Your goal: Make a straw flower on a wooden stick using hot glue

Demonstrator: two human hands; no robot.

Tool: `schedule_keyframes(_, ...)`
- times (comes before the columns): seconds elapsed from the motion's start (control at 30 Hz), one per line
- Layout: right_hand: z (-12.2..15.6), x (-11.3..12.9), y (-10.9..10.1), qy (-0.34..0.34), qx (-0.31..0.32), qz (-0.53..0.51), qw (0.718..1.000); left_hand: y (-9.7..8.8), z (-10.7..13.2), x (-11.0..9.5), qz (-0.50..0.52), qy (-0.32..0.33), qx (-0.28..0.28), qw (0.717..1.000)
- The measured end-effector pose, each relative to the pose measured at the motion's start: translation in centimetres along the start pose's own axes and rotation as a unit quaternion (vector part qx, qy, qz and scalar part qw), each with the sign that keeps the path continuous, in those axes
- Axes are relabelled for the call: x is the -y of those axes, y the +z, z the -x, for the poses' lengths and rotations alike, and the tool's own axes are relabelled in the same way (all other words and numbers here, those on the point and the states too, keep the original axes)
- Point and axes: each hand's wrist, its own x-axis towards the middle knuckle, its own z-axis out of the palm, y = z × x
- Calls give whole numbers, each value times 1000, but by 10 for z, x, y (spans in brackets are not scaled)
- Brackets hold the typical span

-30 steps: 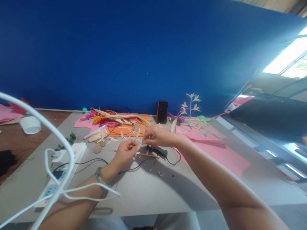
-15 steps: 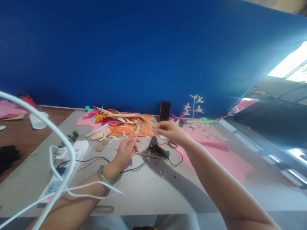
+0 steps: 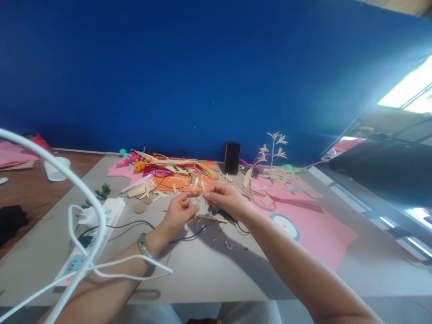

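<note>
My left hand (image 3: 181, 210) is held above the table, its index finger stretched towards the right and the other fingers curled. What it holds, if anything, is too small to name. The fingertips of my right hand (image 3: 224, 199) are pinched together close to the left index finger; what is between them cannot be made out. Pale husk-like slivers (image 3: 195, 183) show just behind the fingertips. A thin brown stick (image 3: 212, 219) lies under the hands. The black glue gun (image 3: 227, 216) is mostly hidden by my right hand.
A white power strip (image 3: 111, 211) and a looping white cable (image 3: 101, 216) are at left. Behind the hands lie an orange sheet (image 3: 168, 182) with dried strips and a dark phone (image 3: 232, 158). Pink paper (image 3: 324, 234) and a pale flower stem (image 3: 272, 150) are at right.
My right hand has moved left and down to meet my left hand, and now covers much of the glue gun. The left index finger has stretched out. A blue-and-white oval on the pink paper is uncovered.
</note>
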Motion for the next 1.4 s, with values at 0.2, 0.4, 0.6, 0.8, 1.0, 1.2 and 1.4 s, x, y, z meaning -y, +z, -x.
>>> schedule_keyframes(0.2,0,1,10,3,26,10,1000,0,-2,4,-14,3,-4,1000)
schedule_keyframes(0.4,-2,-4,8,1,15,-11,1000,0,-7,4,-12,-20,-46,999)
schedule_keyframes(0.6,-4,1,-6,12,-16,-89,996,-2,-9,6,-11,-39,-79,996)
schedule_keyframes(0.8,-5,15,-18,-2,-79,-129,988,-3,-12,6,-17,-55,-110,992)
schedule_keyframes(1.0,-5,30,-33,-55,-128,-207,968,-1,-10,3,-16,-49,-92,994)
schedule_keyframes(1.2,-6,9,-11,-6,-83,-174,981,0,-8,2,24,-25,-77,996)
schedule_keyframes(1.4,-9,-9,5,27,-64,-166,984,-5,-11,8,52,-32,-75,995)
